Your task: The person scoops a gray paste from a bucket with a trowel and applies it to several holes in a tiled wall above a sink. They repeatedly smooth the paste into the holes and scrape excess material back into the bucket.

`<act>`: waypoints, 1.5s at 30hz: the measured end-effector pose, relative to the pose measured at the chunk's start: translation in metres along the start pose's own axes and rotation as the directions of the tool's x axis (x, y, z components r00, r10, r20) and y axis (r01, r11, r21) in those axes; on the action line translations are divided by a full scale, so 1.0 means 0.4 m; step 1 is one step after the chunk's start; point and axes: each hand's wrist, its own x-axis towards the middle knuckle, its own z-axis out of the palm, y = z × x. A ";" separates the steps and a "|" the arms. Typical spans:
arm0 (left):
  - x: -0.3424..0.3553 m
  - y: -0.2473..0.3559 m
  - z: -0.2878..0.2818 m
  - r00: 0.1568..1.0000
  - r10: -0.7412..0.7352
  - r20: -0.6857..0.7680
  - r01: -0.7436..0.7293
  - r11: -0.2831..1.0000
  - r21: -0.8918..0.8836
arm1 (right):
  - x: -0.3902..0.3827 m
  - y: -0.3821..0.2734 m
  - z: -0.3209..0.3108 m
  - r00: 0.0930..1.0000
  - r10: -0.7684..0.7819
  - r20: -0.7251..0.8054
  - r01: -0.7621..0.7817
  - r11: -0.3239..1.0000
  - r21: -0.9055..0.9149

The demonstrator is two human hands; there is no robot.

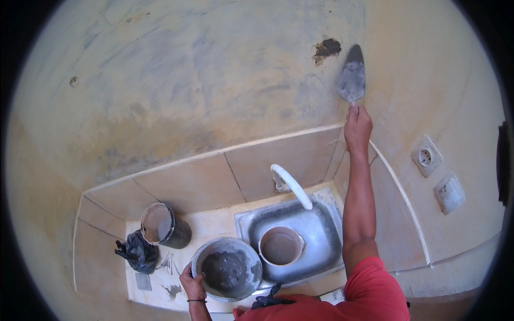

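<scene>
My right hand [358, 128] is stretched far up toward the corner of the walls, closed around the handle of a trowel [352, 80]. The pointed blade, smeared with grey, lies close to the wall just right of a dark, ragged hole [326, 49]. Whether the blade touches the wall I cannot tell. Low down, my left hand [193, 283] grips the rim of a round grey basin [200, 261], thumb over the edge. Wet grey mortar [226, 269] fills the basin's bottom. The basin sits at the left edge of the sink.
In the metal sink [324, 251] stands a bucket [280, 246] of murky liquid, below a white curved faucet [292, 184]. A dark bucket [179, 234] and a black plastic bag [139, 251] are on the counter's left. A socket [426, 156] and a switch [450, 193] are on the right wall.
</scene>
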 end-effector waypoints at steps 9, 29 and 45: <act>-0.007 -0.015 -0.025 0.991 0.042 0.128 -0.083 0.937 0.339 | -0.331 -0.201 -0.264 0.907 -0.080 0.413 -0.169 0.829 0.533; 0.055 0.035 0.092 0.949 0.038 0.312 -0.041 0.999 0.000 | -0.682 -0.136 -0.318 -0.089 -0.148 0.985 0.790 0.591 0.160; 0.080 0.017 0.050 0.963 0.018 0.268 -0.007 0.999 -0.045 | -0.733 -0.091 -0.239 -0.276 -0.049 0.960 0.530 0.825 0.195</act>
